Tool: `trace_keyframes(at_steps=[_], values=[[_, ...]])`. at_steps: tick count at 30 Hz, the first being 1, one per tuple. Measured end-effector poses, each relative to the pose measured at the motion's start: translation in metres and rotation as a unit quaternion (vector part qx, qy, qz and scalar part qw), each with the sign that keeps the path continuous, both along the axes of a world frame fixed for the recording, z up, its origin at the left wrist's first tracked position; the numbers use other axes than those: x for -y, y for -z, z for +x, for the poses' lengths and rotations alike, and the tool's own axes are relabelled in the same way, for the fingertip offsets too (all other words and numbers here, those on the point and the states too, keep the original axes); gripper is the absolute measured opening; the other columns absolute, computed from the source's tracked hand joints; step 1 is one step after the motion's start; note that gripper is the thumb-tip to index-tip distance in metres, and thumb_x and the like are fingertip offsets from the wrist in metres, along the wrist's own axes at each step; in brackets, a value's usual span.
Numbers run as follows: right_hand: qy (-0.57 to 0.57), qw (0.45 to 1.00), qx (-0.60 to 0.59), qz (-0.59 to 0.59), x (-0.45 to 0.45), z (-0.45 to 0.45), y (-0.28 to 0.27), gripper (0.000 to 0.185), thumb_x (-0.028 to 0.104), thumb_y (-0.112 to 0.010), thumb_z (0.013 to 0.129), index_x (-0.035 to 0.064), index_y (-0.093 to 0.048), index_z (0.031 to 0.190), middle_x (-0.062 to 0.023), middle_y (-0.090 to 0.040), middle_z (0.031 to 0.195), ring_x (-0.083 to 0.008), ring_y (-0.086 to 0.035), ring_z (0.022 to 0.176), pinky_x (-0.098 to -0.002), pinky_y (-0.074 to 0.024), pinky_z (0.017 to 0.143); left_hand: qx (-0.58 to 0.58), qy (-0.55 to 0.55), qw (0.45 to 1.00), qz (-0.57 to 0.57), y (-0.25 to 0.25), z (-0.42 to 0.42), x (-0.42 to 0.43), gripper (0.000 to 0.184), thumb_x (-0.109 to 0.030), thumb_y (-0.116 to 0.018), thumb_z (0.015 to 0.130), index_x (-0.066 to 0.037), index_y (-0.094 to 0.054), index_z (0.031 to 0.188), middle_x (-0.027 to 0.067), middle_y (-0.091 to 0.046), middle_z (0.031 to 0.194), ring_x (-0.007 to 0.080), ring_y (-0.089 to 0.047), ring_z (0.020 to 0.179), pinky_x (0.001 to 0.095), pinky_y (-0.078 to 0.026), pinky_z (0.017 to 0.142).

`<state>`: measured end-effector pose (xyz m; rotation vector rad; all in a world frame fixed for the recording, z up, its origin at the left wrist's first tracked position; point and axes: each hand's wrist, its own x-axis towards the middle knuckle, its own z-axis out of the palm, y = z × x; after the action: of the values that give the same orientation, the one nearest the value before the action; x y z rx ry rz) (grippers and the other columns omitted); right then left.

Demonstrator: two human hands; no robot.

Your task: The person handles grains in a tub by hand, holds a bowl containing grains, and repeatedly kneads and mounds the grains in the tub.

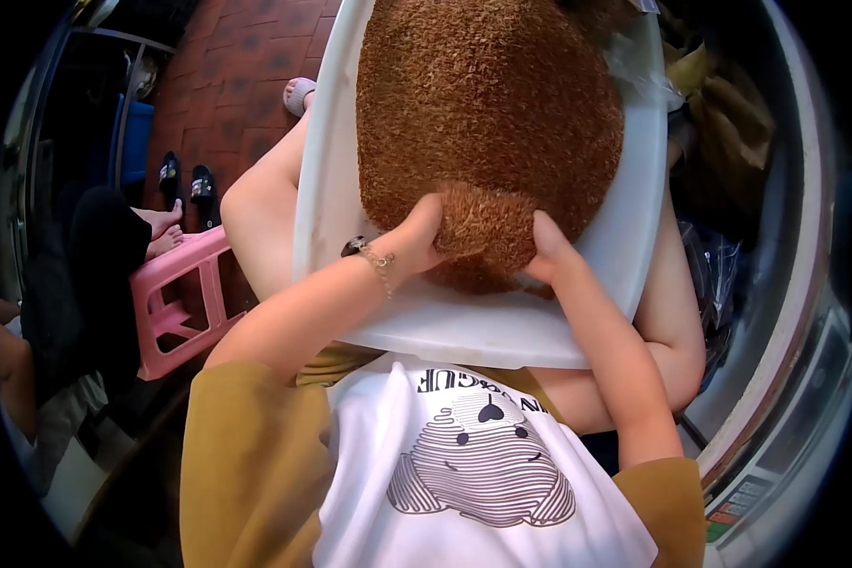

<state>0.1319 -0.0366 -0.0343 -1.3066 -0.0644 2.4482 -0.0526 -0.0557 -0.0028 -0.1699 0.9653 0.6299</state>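
Note:
A large mound of fine brown shreds (483, 95), much like cut tobacco, fills most of a white plastic tray (426, 327) on my lap. At the near edge of the mound, a clump of brown shreds (488, 222) is gripped between my two hands. My left hand (415, 235), with a bracelet at its wrist, presses on the clump's left side, thumb on top. On the opposite side is my right hand (551, 254), its thumb also up against the clump. The fingers beneath are mostly hidden by the shreds.
To the left are a pink plastic stool (185, 303) and another person's bare feet (166, 227) by a pair of dark slippers (202, 185). Brown cloth or sacking (729, 114) and clear plastic bags (715, 270) lie right of the tray. The floor has red tiles (246, 57).

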Motion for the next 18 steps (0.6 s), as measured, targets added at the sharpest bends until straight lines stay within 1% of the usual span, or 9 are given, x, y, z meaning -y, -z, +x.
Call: trace_keyframes(at_steps=[3,4,8,10,11,13,14,16,18], values=[[0.014,0.994,0.083,0.071,-0.018,-0.011,-0.044,0.033,0.019,-0.034,0.091,-0.0008,-0.053,0.110,-0.0142,-0.058,0.108,-0.0245,-0.058,0.097,-0.0410,-0.0469,0.087,-0.001,-0.059,0.998,0.019,-0.026,-0.001,-0.013,0.038,-0.020,-0.025,0.091,-0.004,-0.050,0.114,0.0133,-0.055,0.114,0.0241,-0.054,0.105,0.0389,-0.046,0.091],[0.032,0.990,0.101,0.096,-0.024,-0.017,-0.059,0.031,0.019,-0.034,0.091,0.0001,-0.054,0.106,-0.0130,-0.059,0.104,-0.0237,-0.058,0.095,-0.0404,-0.0472,0.086,-0.005,-0.078,0.996,0.034,-0.037,-0.002,-0.018,0.037,-0.018,-0.025,0.091,0.000,-0.049,0.113,0.0149,-0.056,0.112,0.0251,-0.055,0.103,0.0405,-0.047,0.090],[0.116,0.977,0.108,0.145,-0.055,-0.029,-0.084,0.030,0.017,-0.032,0.091,-0.0007,-0.054,0.102,-0.0129,-0.059,0.104,-0.0232,-0.057,0.096,-0.0401,-0.0458,0.088,-0.011,-0.151,0.984,0.096,-0.070,-0.008,-0.055,0.035,-0.015,-0.027,0.091,0.006,-0.049,0.107,0.0185,-0.056,0.104,0.0257,-0.057,0.098,0.0407,-0.051,0.084],[0.149,0.963,0.116,0.190,-0.076,-0.041,-0.104,0.028,0.016,-0.034,0.090,-0.0019,-0.054,0.100,-0.0131,-0.058,0.104,-0.0227,-0.056,0.098,-0.0397,-0.0439,0.090,-0.048,-0.191,0.972,0.130,-0.089,-0.013,-0.077,0.030,-0.013,-0.030,0.089,0.006,-0.049,0.103,0.0183,-0.057,0.103,0.0265,-0.056,0.098,0.0432,-0.047,0.088],[0.156,0.961,0.098,0.207,-0.089,-0.042,-0.105,0.025,0.012,-0.038,0.089,-0.0030,-0.053,0.101,-0.0129,-0.058,0.105,-0.0235,-0.055,0.098,-0.0393,-0.0429,0.091,-0.070,-0.217,0.962,0.148,-0.096,-0.014,-0.088,0.029,-0.012,-0.031,0.089,0.006,-0.050,0.102,0.0183,-0.057,0.102,0.0269,-0.056,0.098,0.0440,-0.046,0.090],[0.202,0.951,0.079,0.219,-0.110,-0.052,-0.116,0.025,0.010,-0.041,0.087,-0.0049,-0.052,0.103,-0.0133,-0.055,0.109,-0.0245,-0.053,0.103,-0.0398,-0.0405,0.093,-0.024,-0.274,0.941,0.196,-0.098,-0.022,-0.110,0.026,-0.012,-0.034,0.089,0.005,-0.050,0.100,0.0185,-0.056,0.104,0.0278,-0.054,0.100,0.0457,-0.040,0.095],[0.209,0.946,0.087,0.231,-0.115,-0.056,-0.126,0.024,0.010,-0.042,0.087,-0.0042,-0.052,0.103,-0.0127,-0.054,0.110,-0.0235,-0.051,0.104,-0.0384,-0.0387,0.094,-0.006,-0.265,0.938,0.223,-0.104,-0.026,-0.115,0.028,-0.013,-0.034,0.091,0.005,-0.048,0.107,0.0179,-0.054,0.111,0.0280,-0.051,0.105,0.0464,-0.036,0.097],[0.226,0.935,0.103,0.255,-0.122,-0.062,-0.141,0.022,0.009,-0.045,0.085,-0.0028,-0.052,0.101,-0.0116,-0.053,0.111,-0.0216,-0.049,0.106,-0.0355,-0.0350,0.096,0.021,-0.247,0.927,0.283,-0.112,-0.032,-0.117,0.031,-0.013,-0.033,0.091,0.005,-0.045,0.113,0.0168,-0.051,0.116,0.0281,-0.048,0.109,0.0465,-0.034,0.098],[0.204,0.925,0.063,0.314,-0.126,-0.056,-0.139,0.028,0.009,-0.044,0.086,-0.0039,-0.051,0.109,-0.0118,-0.050,0.118,-0.0207,-0.047,0.109,-0.0342,-0.0358,0.095,0.044,-0.231,0.919,0.316,-0.118,-0.034,-0.114,0.035,-0.013,-0.031,0.093,0.005,-0.039,0.122,0.0147,-0.048,0.122,0.0274,-0.044,0.115,0.0468,-0.032,0.100]])
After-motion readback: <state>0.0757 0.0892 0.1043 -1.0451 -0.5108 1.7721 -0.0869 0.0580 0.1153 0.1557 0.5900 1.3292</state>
